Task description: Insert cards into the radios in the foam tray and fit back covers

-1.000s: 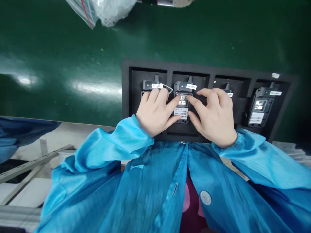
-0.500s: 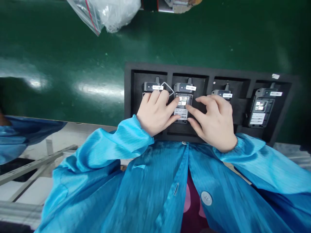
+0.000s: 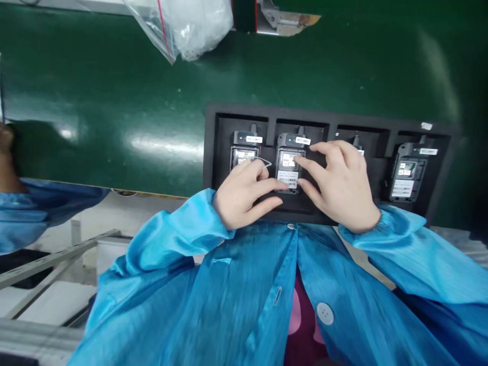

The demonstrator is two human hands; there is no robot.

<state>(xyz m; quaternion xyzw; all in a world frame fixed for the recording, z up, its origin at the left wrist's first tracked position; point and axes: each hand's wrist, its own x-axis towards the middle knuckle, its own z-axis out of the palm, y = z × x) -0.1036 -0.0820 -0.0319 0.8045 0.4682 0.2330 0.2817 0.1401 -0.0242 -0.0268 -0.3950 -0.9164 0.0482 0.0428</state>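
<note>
A handheld device [image 3: 288, 173] with its back open lies in the second pocket of a black foam tray [image 3: 211, 168]. My right hand [image 3: 339, 185] bends over it, fingers apart, the index tip at its bright label window and the thumb near the barcode label. My left hand [image 3: 249, 190] has its thumb and index stretched toward the device's lower left side. Its other fingers curl around a thin white frame-shaped piece [image 3: 264, 161], partly hidden. Left of it, a similar device [image 3: 245, 152] is partly covered by this hand.
Another device [image 3: 407, 173] lies in the rightmost pocket; one more [image 3: 357, 143] is mostly hidden behind my right hand. Beyond the tray, a clear plastic bag [image 3: 198, 30] and a metal bracket [image 3: 285, 20] stand on the green table [image 3: 163, 112]. Another person's arm [image 3: 11, 168] shows at left.
My left hand has drawn back from the label window toward me, carrying the white frame-shaped piece lower and uncovering more of the left device. My right index stays at the window. The view has shifted slightly.
</note>
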